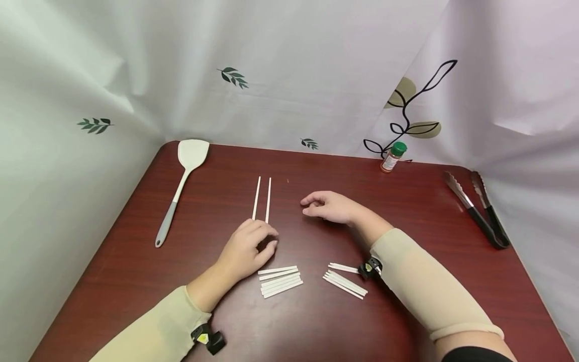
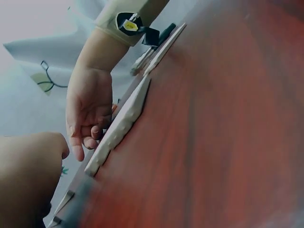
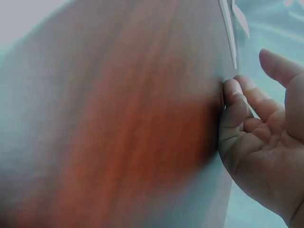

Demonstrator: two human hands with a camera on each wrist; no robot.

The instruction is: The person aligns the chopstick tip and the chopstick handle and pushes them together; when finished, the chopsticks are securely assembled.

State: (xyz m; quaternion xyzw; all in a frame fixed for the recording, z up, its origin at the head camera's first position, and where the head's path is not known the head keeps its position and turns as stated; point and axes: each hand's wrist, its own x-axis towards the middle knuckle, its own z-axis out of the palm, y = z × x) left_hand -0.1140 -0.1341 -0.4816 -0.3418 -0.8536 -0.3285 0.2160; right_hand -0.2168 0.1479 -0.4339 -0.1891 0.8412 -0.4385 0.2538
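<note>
Two thin white sticks (image 1: pixel 256 198) (image 1: pixel 268 201) lie nearly parallel, pointing away from the body. My left hand (image 1: pixel 250 246) is at their near ends with fingers loosely bent, covering those ends; whether it touches them is hidden. To their right, my right hand (image 1: pixel 332 206) is low over the table, fingers loosely curled, holding nothing. Several short white sticks (image 1: pixel 281 285) lie in a group below my left hand, and another group (image 1: pixel 346 285) lies by the right wrist. In the right wrist view, the two sticks (image 3: pixel 229 33) show beyond my right hand (image 3: pixel 266 147).
A white spatula with a grey handle (image 1: pixel 166 223) lies on the left of the dark red table (image 1: pixel 135 281). A green-capped spice bottle (image 1: pixel 391 159) stands at the back edge. Black-handled metal tongs (image 1: pixel 484 221) lie at the right. Pale curtains hang around the back and sides.
</note>
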